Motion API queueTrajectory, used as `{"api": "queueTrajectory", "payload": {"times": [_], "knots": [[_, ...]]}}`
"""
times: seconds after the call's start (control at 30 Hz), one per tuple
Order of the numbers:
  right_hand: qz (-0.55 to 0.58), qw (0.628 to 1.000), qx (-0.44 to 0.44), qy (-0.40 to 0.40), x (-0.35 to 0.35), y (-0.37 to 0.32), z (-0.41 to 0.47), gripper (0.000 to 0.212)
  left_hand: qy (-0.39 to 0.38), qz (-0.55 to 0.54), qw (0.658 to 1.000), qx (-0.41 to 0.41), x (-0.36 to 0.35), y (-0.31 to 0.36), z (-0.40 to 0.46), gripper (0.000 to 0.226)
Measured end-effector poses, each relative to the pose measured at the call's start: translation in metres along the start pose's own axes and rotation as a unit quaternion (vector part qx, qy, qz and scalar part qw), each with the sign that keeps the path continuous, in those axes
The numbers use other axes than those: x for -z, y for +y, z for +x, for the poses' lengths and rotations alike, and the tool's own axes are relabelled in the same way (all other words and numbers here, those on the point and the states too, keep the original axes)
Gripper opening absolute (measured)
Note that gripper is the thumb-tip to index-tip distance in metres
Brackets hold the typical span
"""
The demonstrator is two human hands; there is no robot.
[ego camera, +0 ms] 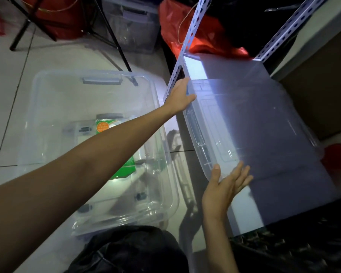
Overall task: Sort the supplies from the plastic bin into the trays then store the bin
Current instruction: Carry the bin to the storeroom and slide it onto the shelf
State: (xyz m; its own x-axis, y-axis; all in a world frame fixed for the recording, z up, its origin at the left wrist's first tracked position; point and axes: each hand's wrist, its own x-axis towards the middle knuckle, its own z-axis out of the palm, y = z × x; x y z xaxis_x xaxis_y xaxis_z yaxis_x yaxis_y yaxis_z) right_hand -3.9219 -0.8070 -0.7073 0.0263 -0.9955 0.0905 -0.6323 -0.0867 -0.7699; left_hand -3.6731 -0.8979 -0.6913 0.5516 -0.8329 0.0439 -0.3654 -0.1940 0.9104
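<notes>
Here the left hand (179, 97) reaches far forward with straight fingers, its palm laid flat against the far left corner of a clear plastic bin (250, 123). The right hand (223, 186) is also open, fingers spread and straight, pressing against the bin's near rounded corner with the thumb up along the wall. Neither hand curls round anything. The bin sits on the low shelf (250, 211) of a rack, between two grey perforated metal uprights (187, 44); its inside looks bare, though glare blurs much of it. To the left, on the tiled floor (6, 95), stands a second clear lidded tub (47, 119) holding a green packet (124, 166), partly hidden by the left forearm. Red bags (201, 38) lie behind the rack, and a black tripod leg (114, 38) crosses the floor beyond the tub.
</notes>
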Motion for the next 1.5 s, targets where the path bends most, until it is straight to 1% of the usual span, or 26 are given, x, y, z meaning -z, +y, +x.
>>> {"api": "queueTrajectory", "payload": {"times": [0.07, 0.13, 0.23, 0.33, 0.4, 0.47, 0.57, 0.63, 0.7, 0.77, 0.93, 1.03, 1.1, 1.17, 1.23, 1.33, 1.43, 1.5], "knots": [[0.000, 1.000, -0.001, -0.017, 0.004, -0.001, -0.002, 0.069, 0.031, 0.004, 0.999, 0.009, 0.004, -0.003, -0.009, 0.060], [0.001, 0.999, 0.008, -0.034, 0.008, -0.002, -0.003, 0.070, 0.064, 0.008, 0.998, 0.017, 0.010, -0.010, -0.019, 0.064], [0.013, 0.999, 0.024, -0.038, 0.008, -0.001, -0.003, 0.070, 0.118, 0.011, 0.993, 0.019, 0.027, -0.022, -0.037, 0.063], [0.034, 0.999, 0.035, -0.021, 0.004, 0.000, -0.004, 0.069, 0.136, 0.008, 0.990, 0.042, 0.043, -0.028, -0.056, 0.066], [0.041, 0.999, 0.025, -0.011, 0.002, 0.002, -0.002, 0.066, 0.141, 0.009, 0.988, 0.062, 0.051, -0.032, -0.068, 0.068], [0.044, 0.999, 0.009, -0.007, 0.001, 0.003, 0.000, 0.063, 0.148, 0.021, 0.986, 0.077, 0.062, -0.037, -0.078, 0.062], [0.078, 0.996, -0.030, -0.007, 0.002, 0.003, 0.004, 0.064, 0.193, 0.000, 0.976, 0.096, 0.078, -0.044, -0.094, 0.042], [0.085, 0.996, -0.030, -0.012, 0.003, 0.003, 0.004, 0.064, 0.208, -0.029, 0.971, 0.115, 0.090, -0.050, -0.108, 0.037], [0.090, 0.996, -0.017, -0.019, 0.004, 0.004, 0.003, 0.063, 0.211, -0.022, 0.970, 0.122, 0.100, -0.054, -0.126, 0.032], [0.100, 0.994, -0.015, -0.029, 0.007, 0.002, -0.003, 0.061, 0.227, -0.012, 0.967, 0.117, 0.110, -0.057, -0.141, 0.031], [0.101, 0.995, -0.003, -0.018, 0.016, 0.001, -0.023, 0.054, 0.256, 0.009, 0.963, 0.087, 0.122, -0.040, -0.167, 0.027], [0.099, 0.995, -0.007, -0.025, 0.024, -0.001, -0.034, 0.054, 0.262, 0.028, 0.962, 0.076, 0.126, -0.035, -0.187, 0.026], [0.102, 0.994, 0.011, -0.041, 0.025, -0.002, -0.042, 0.055, 0.273, 0.035, 0.957, 0.089, 0.131, -0.039, -0.204, 0.027], [0.108, 0.991, 0.046, -0.059, 0.024, -0.006, -0.047, 0.053, 0.295, 0.032, 0.949, 0.106, 0.138, -0.044, -0.221, 0.026], [0.123, 0.987, 0.059, -0.082, 0.017, -0.009, -0.047, 0.053, 0.323, 0.033, 0.939, 0.117, 0.148, -0.047, -0.238, 0.027], [0.142, 0.979, 0.086, -0.118, 0.006, -0.016, -0.049, 0.058, 0.350, 0.033, 0.928, 0.127, 0.161, -0.055, -0.260, 0.028], [0.142, 0.973, 0.089, -0.160, 0.002, -0.027, -0.057, 0.051, 0.365, 0.035, 0.922, 0.129, 0.170, -0.060, -0.281, 0.030], [0.138, 0.969, 0.096, -0.183, -0.001, -0.032, -0.061, 0.051, 0.382, 0.029, 0.914, 0.134, 0.175, -0.062, -0.295, 0.030]]}}
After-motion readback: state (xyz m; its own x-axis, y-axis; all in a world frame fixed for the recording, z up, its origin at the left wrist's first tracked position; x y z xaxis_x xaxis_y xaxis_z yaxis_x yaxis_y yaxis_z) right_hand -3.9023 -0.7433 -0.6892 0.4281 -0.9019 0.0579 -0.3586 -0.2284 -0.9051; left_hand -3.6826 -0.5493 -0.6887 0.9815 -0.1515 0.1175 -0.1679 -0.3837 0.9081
